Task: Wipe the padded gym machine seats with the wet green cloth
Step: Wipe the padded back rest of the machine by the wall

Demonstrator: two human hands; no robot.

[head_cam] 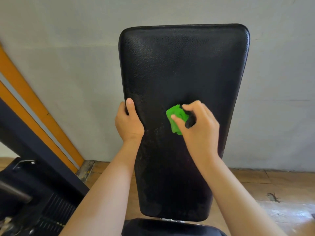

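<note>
L hand (129,123) grips left edge of black back pad (184,68), thumb on front — R hand (199,126) presses bunched green cloth (176,118) against pad's middle.

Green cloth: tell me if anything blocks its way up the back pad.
Nothing visible does. The right hand holds the green cloth on the back pad, bare above it; the left hand grips only the left edge.

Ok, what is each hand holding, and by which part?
The right hand grips the bunched cloth by its right side, against the pad; the left hand holds the pad's left edge.
</note>
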